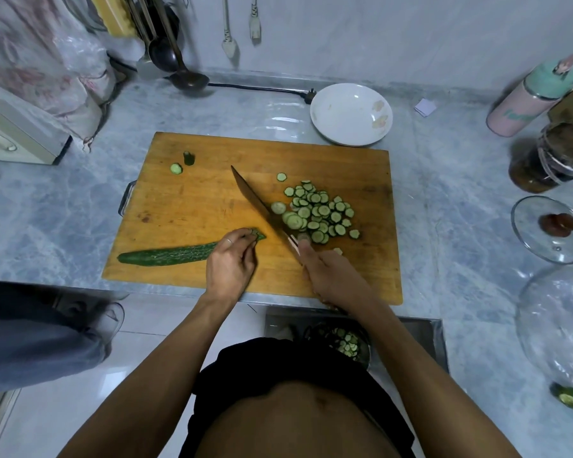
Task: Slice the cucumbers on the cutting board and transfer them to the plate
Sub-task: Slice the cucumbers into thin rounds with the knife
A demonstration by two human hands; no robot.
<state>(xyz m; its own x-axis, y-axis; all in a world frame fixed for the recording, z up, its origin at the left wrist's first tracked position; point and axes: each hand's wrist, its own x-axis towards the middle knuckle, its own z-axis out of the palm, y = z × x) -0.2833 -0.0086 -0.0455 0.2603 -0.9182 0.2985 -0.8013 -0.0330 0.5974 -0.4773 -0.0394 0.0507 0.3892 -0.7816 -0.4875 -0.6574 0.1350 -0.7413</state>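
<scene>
No legible writing; pink bottle [523,105] lettering blurred

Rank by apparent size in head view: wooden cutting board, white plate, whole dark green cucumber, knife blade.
1. Wooden cutting board
2. White plate
3. Whole dark green cucumber and knife blade: alike in length, unranked.

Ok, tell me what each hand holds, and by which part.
Left hand pinches the whole cucumber at its right tip. Right hand grips the knife by its handle.
</scene>
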